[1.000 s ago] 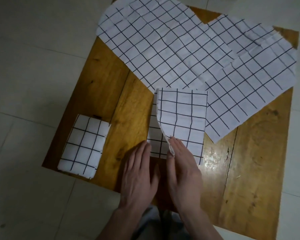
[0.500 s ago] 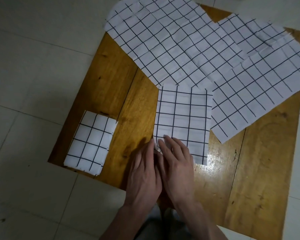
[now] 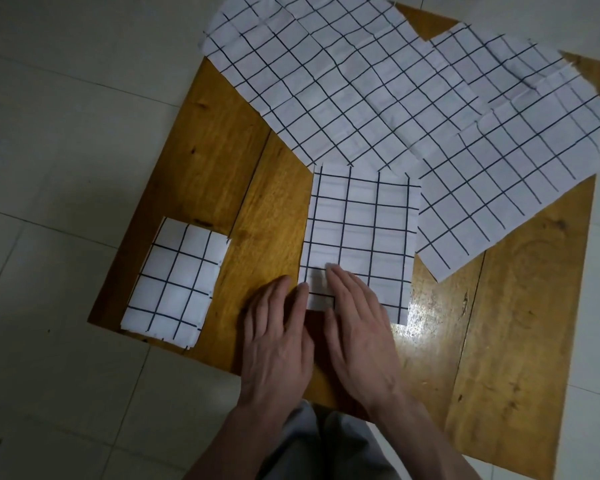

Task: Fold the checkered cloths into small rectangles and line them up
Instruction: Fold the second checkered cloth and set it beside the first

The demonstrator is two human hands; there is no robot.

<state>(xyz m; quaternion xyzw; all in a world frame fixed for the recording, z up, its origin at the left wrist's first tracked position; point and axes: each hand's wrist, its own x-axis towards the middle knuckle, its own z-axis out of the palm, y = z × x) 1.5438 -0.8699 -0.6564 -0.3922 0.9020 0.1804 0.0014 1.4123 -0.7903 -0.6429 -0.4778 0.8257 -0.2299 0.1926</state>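
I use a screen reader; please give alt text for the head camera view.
Both hands, left hand and right hand, press flat on the near edge of a half-folded checkered cloth on a wooden table. A finished folded rectangle lies left; unfolded cloths cover the far side.

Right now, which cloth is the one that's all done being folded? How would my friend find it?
Look at the wooden table and go to the corner nearest the person's left hand. The finished cloth lies there alone, touching no other cloth. It is the smallest checkered rectangle, smaller than the half-folded cloth under both hands and the big open cloths at the far side.
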